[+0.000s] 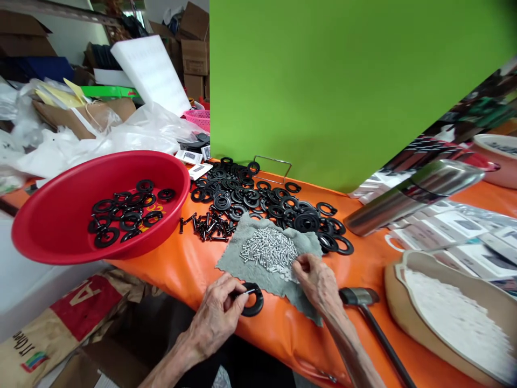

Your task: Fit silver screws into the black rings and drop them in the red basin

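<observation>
My left hand (pixel 220 307) pinches a black ring (pixel 257 305) near the table's front edge; a small shiny piece shows at its fingertips. My right hand (pixel 315 280) has its fingers closed at the right side of a pile of small silver screws (pixel 270 248); what it holds, if anything, is hidden. The screws lie on a grey-green cloth (pixel 232 253), with small whitish pieces at the pile's near edge. Behind the cloth spreads a heap of black rings (pixel 250 199). Short black bars (pixel 210 225) lie left of the cloth.
A red basin (pixel 44 226) with black rings and yellow pieces stands at the left. On the right are a hammer (pixel 382 334), a beige tub (pixel 398 291) of white material and a steel flask (pixel 416 196). A green panel (pixel 323 91) rises behind the rings.
</observation>
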The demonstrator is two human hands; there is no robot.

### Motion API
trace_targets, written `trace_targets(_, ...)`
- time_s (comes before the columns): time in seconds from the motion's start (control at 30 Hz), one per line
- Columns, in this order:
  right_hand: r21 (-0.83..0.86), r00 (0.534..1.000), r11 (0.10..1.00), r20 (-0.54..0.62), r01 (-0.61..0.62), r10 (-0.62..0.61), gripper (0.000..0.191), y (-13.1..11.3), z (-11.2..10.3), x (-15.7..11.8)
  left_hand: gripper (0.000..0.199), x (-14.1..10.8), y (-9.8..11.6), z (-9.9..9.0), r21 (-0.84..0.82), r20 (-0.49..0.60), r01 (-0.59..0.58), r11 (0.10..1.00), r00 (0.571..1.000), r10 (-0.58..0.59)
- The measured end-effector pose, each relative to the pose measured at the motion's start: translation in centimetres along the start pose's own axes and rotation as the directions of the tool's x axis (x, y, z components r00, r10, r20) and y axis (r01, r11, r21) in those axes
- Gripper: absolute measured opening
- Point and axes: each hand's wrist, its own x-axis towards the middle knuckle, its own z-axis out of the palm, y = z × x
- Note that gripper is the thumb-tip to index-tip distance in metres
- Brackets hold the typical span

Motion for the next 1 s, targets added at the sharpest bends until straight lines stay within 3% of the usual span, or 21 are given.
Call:
trace_targets(0.17, 0.295, 0.991, 0.951, 0.123, -0.092, 0.058, 0.026, -0.4, -1.5, -0.7, 0.018, 0.1, 0.0, 0.0, -0.191, 0.049, 0.077, 0.979, 0.996, -0.069)
trace_targets(0.37, 0.636, 0.968, 0.736, 0.228, -0.233, 0.109, 0.04, -1.0, -2.3, -2.3, 0.019, 0.2, -0.3, 0.3, -0.385, 0.11, 0.167, 0.908, 0.985, -0.135)
trace_targets(0.5, 0.751, 0.956, 0.594, 0.261, -0.29, 0.136, 0.043, -1.3, -2.0, -2.8, 0.02, 0.2, -0.1, 0.3, -0.33, 0.063, 0.143, 0.933, 0.99, -0.129)
trace_targets(0.6, 0.777, 0.954, 0.555, 0.269, -0.297, 0.134, 0.042, -1.4, -1.8, -3.2, 0.019, 0.2, -0.2, 0.3, -0.236, 0.002, 0.105, 0.966, 0.994, -0.107)
trace_targets(0.73, 0.737, 0.961, 0.621, 0.243, -0.269, 0.128, 0.045, -0.8, -1.8, -3.4, 0.02, 0.2, -0.5, 0.4, -0.164, -0.025, 0.072, 0.984, 0.997, -0.077)
trace_targets(0.9, 0.507, 0.983, 0.844, 0.143, -0.175, 0.117, 0.039, 0.9, -2.3, -2.1, 0.019, 0.1, -1.0, 0.7, -0.114, -0.035, 0.055, 0.992, 0.998, -0.059)
trace_targets(1.0, 0.342, 0.992, 0.933, 0.094, -0.109, 0.081, 0.034, 1.3, -2.7, -1.2, 0.019, 0.0, -1.3, 0.9, -0.109, -0.04, 0.058, 0.992, 0.997, -0.062)
